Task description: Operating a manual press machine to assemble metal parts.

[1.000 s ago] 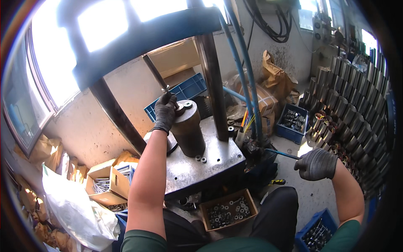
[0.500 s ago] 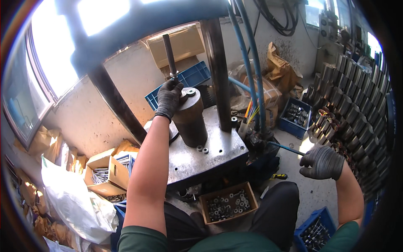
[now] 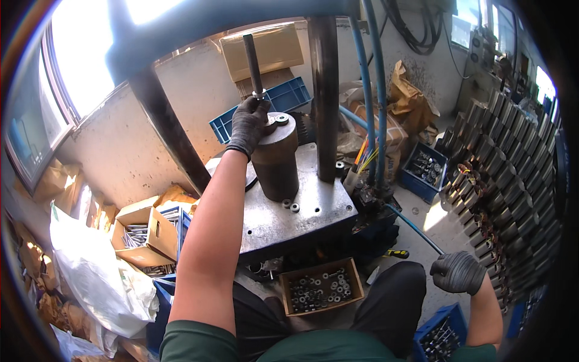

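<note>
My left hand (image 3: 249,123), in a dark grey glove, is closed at the top of a dark steel cylinder (image 3: 277,166). Its fingers wrap the lower part of an upright dark rod (image 3: 253,63), just under a bright collar (image 3: 259,94). Whatever lies under the palm is hidden. A small ring (image 3: 281,119) lies on the cylinder's top beside the fingers. The cylinder stands on a metal press plate (image 3: 274,226), with two small rings (image 3: 291,206) at its foot. My right hand (image 3: 459,272), gloved too, is closed around the end of a long lever bar (image 3: 416,230).
Dark press columns (image 3: 326,96) flank the plate. Blue hoses (image 3: 380,90) run down at right. A wooden box (image 3: 282,301) of small rings sits between my knees. Blue crates (image 3: 425,190) of metal parts and stacked metal tubes (image 3: 506,163) stand right; a carton (image 3: 164,238) of rods stands left.
My right hand has gone down, tilting the lever bar's end lower. My left hand stays at the cylinder top by the rod. The whole view has shifted slightly.
</note>
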The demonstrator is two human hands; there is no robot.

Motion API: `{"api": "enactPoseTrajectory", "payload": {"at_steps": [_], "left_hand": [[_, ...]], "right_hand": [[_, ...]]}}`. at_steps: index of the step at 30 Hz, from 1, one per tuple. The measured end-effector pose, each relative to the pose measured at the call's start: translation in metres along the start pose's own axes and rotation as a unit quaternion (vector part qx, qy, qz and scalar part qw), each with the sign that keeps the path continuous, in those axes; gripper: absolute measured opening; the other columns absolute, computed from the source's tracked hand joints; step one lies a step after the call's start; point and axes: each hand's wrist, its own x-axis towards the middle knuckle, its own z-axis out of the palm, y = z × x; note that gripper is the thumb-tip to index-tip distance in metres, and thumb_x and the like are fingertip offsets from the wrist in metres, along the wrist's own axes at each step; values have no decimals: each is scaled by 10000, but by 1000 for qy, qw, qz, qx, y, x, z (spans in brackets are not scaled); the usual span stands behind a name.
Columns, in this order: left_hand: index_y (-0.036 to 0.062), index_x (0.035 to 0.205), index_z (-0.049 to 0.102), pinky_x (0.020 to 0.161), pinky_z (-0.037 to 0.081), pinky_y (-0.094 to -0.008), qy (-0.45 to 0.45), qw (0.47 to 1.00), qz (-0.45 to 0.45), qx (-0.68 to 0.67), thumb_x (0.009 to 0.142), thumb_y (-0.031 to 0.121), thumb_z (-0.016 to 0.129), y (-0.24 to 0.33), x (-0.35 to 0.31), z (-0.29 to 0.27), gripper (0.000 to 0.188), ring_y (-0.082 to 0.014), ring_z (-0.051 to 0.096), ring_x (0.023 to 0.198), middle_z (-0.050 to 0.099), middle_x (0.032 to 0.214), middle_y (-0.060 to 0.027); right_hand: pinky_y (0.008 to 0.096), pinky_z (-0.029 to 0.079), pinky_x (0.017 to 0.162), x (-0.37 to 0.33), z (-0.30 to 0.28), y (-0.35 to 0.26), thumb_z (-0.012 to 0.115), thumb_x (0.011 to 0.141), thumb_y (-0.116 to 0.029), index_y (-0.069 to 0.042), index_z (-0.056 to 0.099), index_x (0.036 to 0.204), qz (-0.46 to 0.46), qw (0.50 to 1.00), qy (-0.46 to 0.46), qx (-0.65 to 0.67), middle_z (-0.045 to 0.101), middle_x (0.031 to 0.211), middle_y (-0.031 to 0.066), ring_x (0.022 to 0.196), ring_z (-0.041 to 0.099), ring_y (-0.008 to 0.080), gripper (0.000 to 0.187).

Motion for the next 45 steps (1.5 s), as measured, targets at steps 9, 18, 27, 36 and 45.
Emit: {"api": "enactPoseTrajectory", "payload": {"at_steps": [9,18,27,36,45], "left_hand": [[69,1153,767,854,558,-403,43,984,78,156,1031,269,734,-9,8,-3,237,-242,698,862,725,928,-124],[69,1175,762,885,565,-413,50,982,67,169,1027,277,741,-9,7,-2,255,-253,697,937,724,1030,-136],[47,1173,756,883,590,-413,44,989,60,128,1023,267,751,-10,6,-1,266,-255,696,987,714,1064,-129],[54,1159,707,649,582,-274,6,997,34,70,1071,238,713,-6,4,-1,204,-91,576,776,585,836,7],[54,1220,590,701,695,-367,0,1000,-13,-18,952,236,852,10,-4,3,417,-193,663,901,641,1162,-104]], "right_hand": [[499,576,719,1,2,-3,699,823,-256,-101,759,876,-11,999,43,-10,722,826,131,791,714,393,174],[500,569,703,0,5,-1,725,803,-258,-104,732,842,-13,998,60,-21,701,792,126,770,704,396,159],[484,600,742,10,-22,-11,673,840,-234,-121,793,976,-27,996,81,0,748,867,120,815,735,372,214],[491,600,794,5,-12,-5,655,850,-231,-108,788,978,-11,1000,-26,-1,751,889,131,856,734,381,222],[459,585,777,24,-33,-25,718,847,-163,-54,728,984,-4,978,204,35,726,924,179,850,712,418,175]]}}
